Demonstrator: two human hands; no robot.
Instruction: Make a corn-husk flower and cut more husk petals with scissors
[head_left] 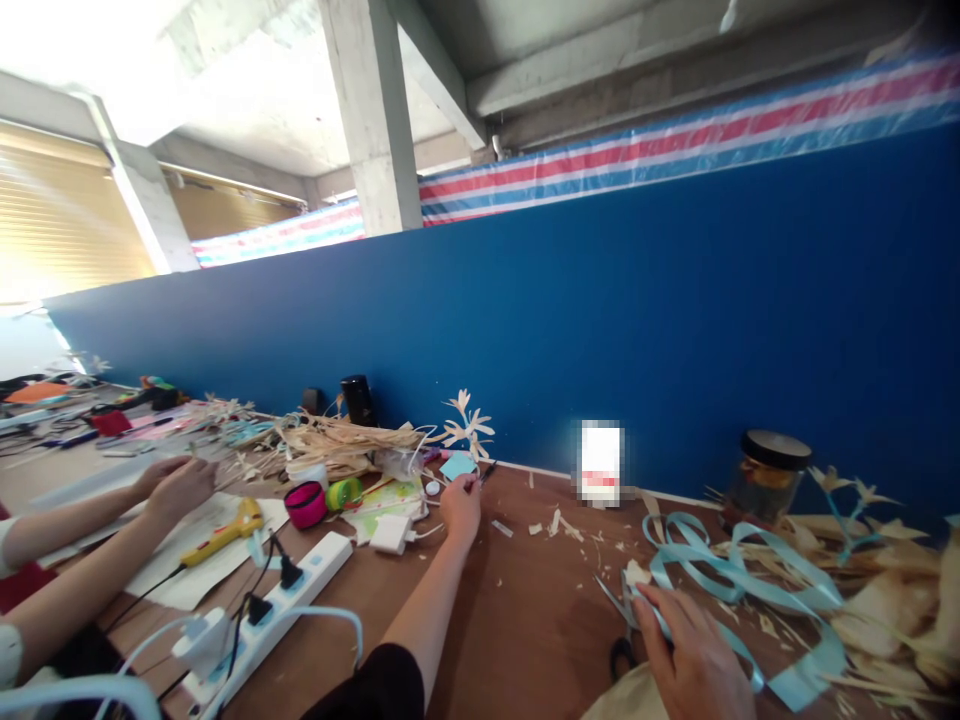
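My left hand point(460, 508) reaches over the brown table, fingers closed at the lower end of a pale flower stem; what exactly they pinch is too small to name. The pale flower point(466, 425) rises just above the fingertips, beside a light blue paper piece point(457, 466). At the lower right, my right hand point(691, 640) has its fingers bent around part of the light blue ribbon point(750, 575), which loops away to the right. Scissors point(622, 625) lie just left of that hand, their blades apart.
A white power strip point(300, 590), a yellow glue gun point(225, 535) and another person's hands point(180, 485) are at left. Pink tape point(304, 505) and dried strips point(345, 440) lie nearer. A jar point(766, 480) stands at right, before the blue partition point(600, 300).
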